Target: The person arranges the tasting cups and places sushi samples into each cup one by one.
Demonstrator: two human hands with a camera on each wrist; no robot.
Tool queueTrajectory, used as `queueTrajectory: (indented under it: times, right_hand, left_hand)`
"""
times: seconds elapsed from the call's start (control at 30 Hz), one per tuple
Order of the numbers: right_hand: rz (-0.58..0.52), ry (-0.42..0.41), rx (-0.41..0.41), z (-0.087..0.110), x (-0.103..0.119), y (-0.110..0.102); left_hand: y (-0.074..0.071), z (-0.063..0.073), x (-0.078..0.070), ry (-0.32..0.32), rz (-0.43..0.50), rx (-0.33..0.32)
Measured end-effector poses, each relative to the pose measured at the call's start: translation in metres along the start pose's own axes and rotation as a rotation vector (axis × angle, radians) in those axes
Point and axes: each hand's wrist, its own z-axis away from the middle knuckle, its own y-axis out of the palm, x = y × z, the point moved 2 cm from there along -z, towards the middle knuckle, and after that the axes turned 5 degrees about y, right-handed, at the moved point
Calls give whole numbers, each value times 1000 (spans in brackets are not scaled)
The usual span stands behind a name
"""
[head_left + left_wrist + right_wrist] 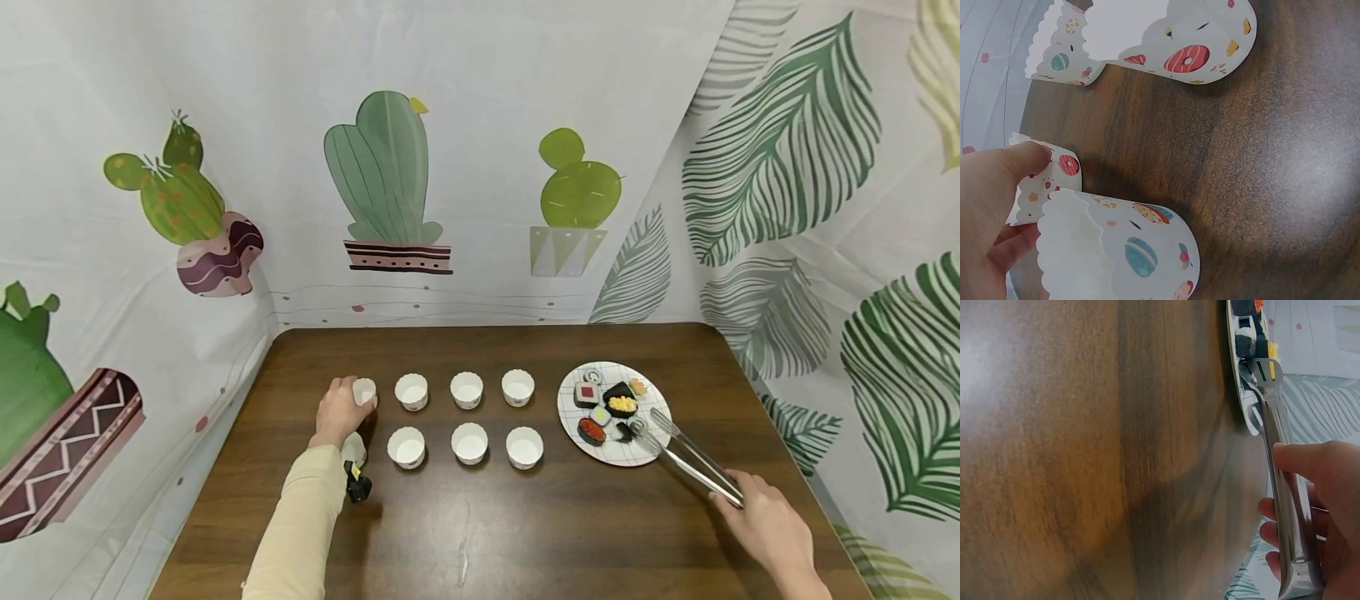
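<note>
My left hand (339, 412) pinches a white scalloped paper baking cup (1067, 164) at the left end of the back row, thumb on one side and fingers on the other. Nearer me, another baking cup (353, 450) is partly hidden by the left sleeve and wrist camera. My right hand (767, 523) grips metal tongs (693, 468) by the handle end. Their tips are apart over the right side of a white checked plate (566, 408). On that plate sit several sushi pieces, among them a red-topped piece (591, 431) and a yellow-topped piece (622, 406).
Two rows of baking cups stand across the brown wooden table (420, 533), such as one at the back right (518, 387) and one at the front right (524, 447). A printed cloth (480, 167) with cacti and leaves hangs behind and beside the table.
</note>
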Motion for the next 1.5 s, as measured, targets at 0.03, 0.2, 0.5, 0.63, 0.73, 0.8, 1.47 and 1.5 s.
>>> queueTrajectory:
  times: [0.03,0.2,0.5,0.63,0.73,0.8,1.47,1.5]
  right_hand:
    - [3,9,10,0,1,0]
    - [32,39,54,-3,5,-1]
    - [31,47,69,-7,11,-1]
    - [25,27,46,-7,12,0]
    - [25,0,20,-7,12,0]
    - [29,-12,9,-6,13,-1]
    - [46,-26,-3,-7,12,-8]
    - [46,-26,-3,-7,12,-9]
  left_hand:
    - [0,0,0,-1,-1,1]
    - [0,0,0,-1,2,7]
    - [0,0,0,-3,8,4]
    - [0,0,1,0,11,1]
    - [1,0,1,1,14,0]
    - [1,-1,1,3,15,-1]
    - [0,0,0,4,14,-3]
    - [0,0,0,5,14,-2]
